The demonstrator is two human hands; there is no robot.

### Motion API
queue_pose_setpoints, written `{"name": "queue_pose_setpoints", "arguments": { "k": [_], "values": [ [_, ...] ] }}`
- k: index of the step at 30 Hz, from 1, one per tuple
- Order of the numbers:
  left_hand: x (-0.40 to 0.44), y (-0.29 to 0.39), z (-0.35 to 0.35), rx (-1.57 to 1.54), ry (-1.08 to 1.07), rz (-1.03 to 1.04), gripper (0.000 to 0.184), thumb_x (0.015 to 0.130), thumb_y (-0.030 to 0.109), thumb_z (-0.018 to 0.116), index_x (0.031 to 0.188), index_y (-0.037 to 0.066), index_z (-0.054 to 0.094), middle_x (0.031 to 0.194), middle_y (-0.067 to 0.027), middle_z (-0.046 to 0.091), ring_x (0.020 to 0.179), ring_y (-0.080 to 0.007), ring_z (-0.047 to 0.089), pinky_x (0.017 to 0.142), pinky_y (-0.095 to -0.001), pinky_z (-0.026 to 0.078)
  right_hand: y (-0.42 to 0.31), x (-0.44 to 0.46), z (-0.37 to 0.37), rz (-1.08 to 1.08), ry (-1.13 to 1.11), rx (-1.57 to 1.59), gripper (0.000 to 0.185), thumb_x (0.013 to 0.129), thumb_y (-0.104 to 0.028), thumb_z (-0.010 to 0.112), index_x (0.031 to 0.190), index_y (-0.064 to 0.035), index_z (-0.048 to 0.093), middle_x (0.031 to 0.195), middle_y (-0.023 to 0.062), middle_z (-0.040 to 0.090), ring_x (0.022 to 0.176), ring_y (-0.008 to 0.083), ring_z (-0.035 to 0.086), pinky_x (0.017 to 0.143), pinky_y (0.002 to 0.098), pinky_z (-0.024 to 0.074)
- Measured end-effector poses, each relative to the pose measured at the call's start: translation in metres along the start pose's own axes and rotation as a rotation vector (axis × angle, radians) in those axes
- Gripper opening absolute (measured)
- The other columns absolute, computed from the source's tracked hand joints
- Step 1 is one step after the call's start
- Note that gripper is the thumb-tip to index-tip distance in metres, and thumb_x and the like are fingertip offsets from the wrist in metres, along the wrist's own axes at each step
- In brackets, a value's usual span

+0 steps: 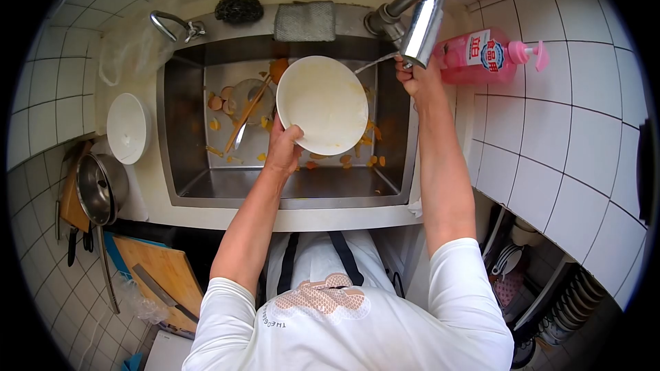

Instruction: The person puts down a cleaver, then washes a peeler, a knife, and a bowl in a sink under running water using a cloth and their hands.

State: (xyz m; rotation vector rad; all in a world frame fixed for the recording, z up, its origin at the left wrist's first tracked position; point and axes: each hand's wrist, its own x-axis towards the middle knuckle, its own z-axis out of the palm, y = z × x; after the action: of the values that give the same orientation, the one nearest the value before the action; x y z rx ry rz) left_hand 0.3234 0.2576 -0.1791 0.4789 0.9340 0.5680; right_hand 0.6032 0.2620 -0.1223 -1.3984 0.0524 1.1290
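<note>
My left hand (pixel 283 145) grips the near rim of a white plate (pixel 323 103), thumb on its inner face, tilted above the sink (pixel 289 200). A thin stream of water (pixel 377 62) runs onto the plate's right edge. At the outlet end of the chrome faucet (pixel 421 27), the curled fingers of my right hand (pixel 414 79) hold it; the faucet head partly covers them. Beneath the plate, in the sink, lie wooden chopsticks (pixel 246 118), a clear round dish (pixel 242 99), eggshells (pixel 216 103) and scattered orange food scraps (pixel 372 130).
A white bowl (pixel 128 128) stands on the left counter, near a small tap (pixel 180 27). Behind the sink are a dark scrubber (pixel 238 9) and grey cloth (pixel 304 22). A pink soap bottle (pixel 481 57) lies right. Metal pans (pixel 100 189) hang left.
</note>
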Motion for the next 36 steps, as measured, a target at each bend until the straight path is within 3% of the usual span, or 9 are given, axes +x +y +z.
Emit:
{"name": "queue_pose_setpoints", "arguments": {
  "k": [15,17,18,20,23,26,29,33,36],
  "values": [
    [-0.001,-0.006,0.000,0.028,0.024,-0.008,0.064,0.063,0.002,0.043,0.126,0.008,0.034,0.115,-0.0102,0.047,0.104,-0.0245,0.051,0.082,-0.0377,0.049,0.027,-0.003,-0.013,-0.001,-0.054,0.036,0.010,0.081,-0.017,0.052,0.080,-0.0073,0.049,0.064,0.0060,0.052,0.049,0.0106,0.045,0.041,0.0215,0.0316],
    [-0.005,-0.004,0.000,-0.008,0.076,-0.054,0.061,0.062,0.002,0.044,0.123,0.005,0.036,0.107,-0.0111,0.051,0.095,-0.0243,0.056,0.074,-0.0371,0.052,0.080,-0.004,-0.023,-0.265,0.045,-0.297,0.024,0.088,-0.029,0.045,0.092,-0.0059,0.051,0.086,0.0104,0.060,0.074,0.0204,0.057,0.061,0.0304,0.0434],
    [-0.008,-0.002,-0.001,-0.009,0.078,-0.054,0.061,0.062,0.002,0.044,0.123,0.005,0.036,0.107,-0.0111,0.051,0.095,-0.0243,0.056,0.074,-0.0371,0.052,0.153,0.041,-0.056,-0.757,0.085,-0.946,0.037,0.090,-0.036,0.039,0.104,-0.0034,0.051,0.108,0.0157,0.057,0.101,0.0304,0.052,0.083,0.0382,0.0403],
    [-0.012,0.006,-0.003,0.004,-0.026,-0.160,0.056,0.061,0.001,0.044,0.116,0.000,0.041,0.097,-0.0116,0.055,0.082,-0.0240,0.059,0.062,-0.0367,0.053,0.131,0.012,-0.037,-0.306,-0.214,-1.166,0.042,0.090,-0.036,0.039,0.114,-0.0018,0.047,0.115,0.0217,0.052,0.109,0.0374,0.046,0.090,0.0406,0.0369],
    [-0.018,0.006,-0.003,0.076,-0.001,-0.187,0.051,0.060,0.002,0.044,0.110,-0.002,0.045,0.089,-0.0115,0.057,0.072,-0.0232,0.060,0.051,-0.0360,0.051,0.117,0.029,-0.015,-0.221,-0.455,-1.359,0.041,0.090,-0.036,0.039,0.113,-0.0031,0.048,0.113,0.0214,0.052,0.106,0.0375,0.047,0.089,0.0408,0.0384],
    [-0.013,0.006,-0.014,0.185,-0.047,-0.266,0.051,0.059,0.003,0.045,0.110,-0.002,0.046,0.092,-0.0120,0.056,0.077,-0.0239,0.060,0.058,-0.0364,0.052,0.129,0.041,0.003,-0.534,-0.608,-1.291,0.029,0.091,-0.028,0.039,0.100,-0.0029,0.050,0.091,0.0192,0.056,0.091,0.0378,0.053,0.077,0.0375,0.0426],
    [-0.012,0.004,-0.010,0.140,-0.052,-0.424,0.052,0.059,0.004,0.046,0.111,-0.002,0.046,0.095,-0.0121,0.056,0.081,-0.0248,0.059,0.067,-0.0371,0.052,0.099,0.009,0.054,-0.542,-0.920,-1.778,0.039,0.089,-0.036,0.040,0.107,-0.0037,0.051,0.109,0.0160,0.056,0.099,0.0329,0.054,0.081,0.0384,0.0435],
    [-0.009,0.001,-0.016,0.062,-0.059,-0.451,0.053,0.059,0.004,0.046,0.112,-0.002,0.046,0.097,-0.0121,0.056,0.085,-0.0258,0.059,0.076,-0.0387,0.050,0.115,0.018,0.031,-0.743,-0.854,-1.741,0.045,0.085,-0.043,0.045,0.108,-0.0044,0.052,0.108,0.0145,0.057,0.098,0.0298,0.056,0.082,0.0372,0.0436],
    [-0.004,0.010,-0.019,0.098,-0.051,-0.466,0.051,0.059,0.006,0.046,0.110,0.000,0.048,0.094,-0.0105,0.056,0.080,-0.0233,0.059,0.065,-0.0356,0.051,0.112,0.021,0.005,-0.307,-0.568,-1.451,0.034,0.082,-0.034,0.052,0.100,-0.0042,0.053,0.096,0.0160,0.060,0.088,0.0295,0.060,0.075,0.0387,0.0463]
  ]
}}
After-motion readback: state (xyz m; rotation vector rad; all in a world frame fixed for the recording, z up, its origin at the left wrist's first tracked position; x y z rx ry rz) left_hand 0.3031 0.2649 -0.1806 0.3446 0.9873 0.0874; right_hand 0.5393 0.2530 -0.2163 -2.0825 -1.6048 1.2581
